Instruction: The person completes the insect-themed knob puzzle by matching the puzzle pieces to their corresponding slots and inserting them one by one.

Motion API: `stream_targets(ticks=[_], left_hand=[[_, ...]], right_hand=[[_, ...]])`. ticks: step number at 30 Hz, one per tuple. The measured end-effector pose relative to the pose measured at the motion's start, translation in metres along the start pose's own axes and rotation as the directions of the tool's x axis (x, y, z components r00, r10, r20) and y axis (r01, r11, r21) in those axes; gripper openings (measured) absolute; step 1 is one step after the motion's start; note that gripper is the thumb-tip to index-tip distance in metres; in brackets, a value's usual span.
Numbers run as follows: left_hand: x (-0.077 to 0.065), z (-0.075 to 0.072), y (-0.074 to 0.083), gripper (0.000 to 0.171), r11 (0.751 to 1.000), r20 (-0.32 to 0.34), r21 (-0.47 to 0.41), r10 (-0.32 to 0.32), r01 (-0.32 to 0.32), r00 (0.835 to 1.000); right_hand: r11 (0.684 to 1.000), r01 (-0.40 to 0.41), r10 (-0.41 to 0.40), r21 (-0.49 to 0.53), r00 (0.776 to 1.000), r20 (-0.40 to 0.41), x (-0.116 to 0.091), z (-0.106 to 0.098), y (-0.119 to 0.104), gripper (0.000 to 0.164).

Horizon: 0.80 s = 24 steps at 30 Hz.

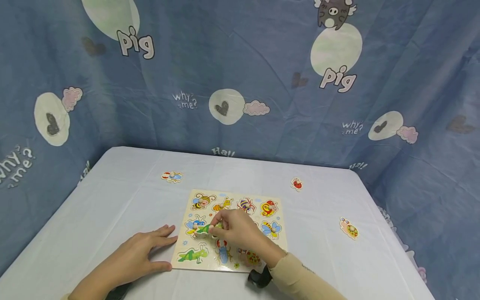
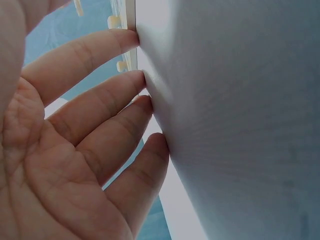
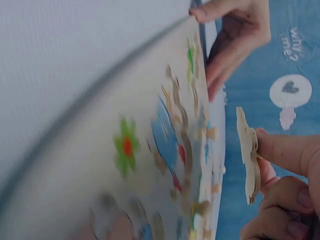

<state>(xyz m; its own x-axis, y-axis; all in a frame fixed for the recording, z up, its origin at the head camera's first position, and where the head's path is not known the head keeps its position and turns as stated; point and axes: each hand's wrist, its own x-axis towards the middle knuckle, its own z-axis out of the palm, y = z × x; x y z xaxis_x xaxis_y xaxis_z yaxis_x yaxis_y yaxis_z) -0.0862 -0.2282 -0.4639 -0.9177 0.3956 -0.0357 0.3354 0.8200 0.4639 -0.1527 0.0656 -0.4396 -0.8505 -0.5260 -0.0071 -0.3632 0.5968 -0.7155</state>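
Observation:
A wooden insect peg puzzle board (image 1: pixel 206 267) lies flat on the white table. Above its middle row, my right hand (image 1: pixel 240 229) pinches a green grasshopper puzzle piece (image 1: pixel 203 229) between thumb and fingers. In the right wrist view, that piece (image 3: pixel 248 157) is seen edge-on, held clear of the board. A grasshopper picture (image 1: pixel 193 255) shows at the board's lower left. My left hand (image 1: pixel 140 253) rests by the board's left edge, fingers extended. In the left wrist view, fingertips (image 2: pixel 131 37) touch the board's side and the tabletop. My right hand hides part of the middle row.
Loose on the table lie a blue beetle piece (image 1: pixel 172 176) at back left, a red ladybird piece (image 1: pixel 297 183) at back right and a yellow-green spotted insect piece (image 1: pixel 349 228) at right. A blue patterned curtain (image 1: pixel 240 75) hangs behind the table.

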Motion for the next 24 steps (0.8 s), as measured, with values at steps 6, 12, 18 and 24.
stream_targets(ticks=[6, 12, 18, 24], left_hand=[[0.000, -0.001, 0.002, 0.080, 1.000, 0.014, -0.016, -0.022, 0.022, 1.000], [0.001, -0.001, 0.000, 0.081, 0.999, 0.020, -0.022, -0.029, 0.030, 0.999], [0.000, -0.001, 0.000, 0.080, 1.000, 0.014, -0.017, -0.023, 0.023, 1.000], [0.001, -0.001, 0.000, 0.080, 0.999, 0.017, -0.013, -0.031, 0.032, 0.999]], right_hand=[[0.999, -0.029, 0.029, 0.016, 0.999, 0.045, -0.006, 0.012, -0.005, 0.010], [0.999, -0.039, 0.038, 0.014, 0.996, 0.080, -0.009, 0.025, -0.010, 0.010], [1.000, -0.009, 0.010, -0.017, 0.996, 0.085, -0.009, 0.037, -0.012, 0.010], [0.998, 0.035, -0.031, -0.051, 0.997, 0.074, -0.008, 0.044, -0.013, 0.009]])
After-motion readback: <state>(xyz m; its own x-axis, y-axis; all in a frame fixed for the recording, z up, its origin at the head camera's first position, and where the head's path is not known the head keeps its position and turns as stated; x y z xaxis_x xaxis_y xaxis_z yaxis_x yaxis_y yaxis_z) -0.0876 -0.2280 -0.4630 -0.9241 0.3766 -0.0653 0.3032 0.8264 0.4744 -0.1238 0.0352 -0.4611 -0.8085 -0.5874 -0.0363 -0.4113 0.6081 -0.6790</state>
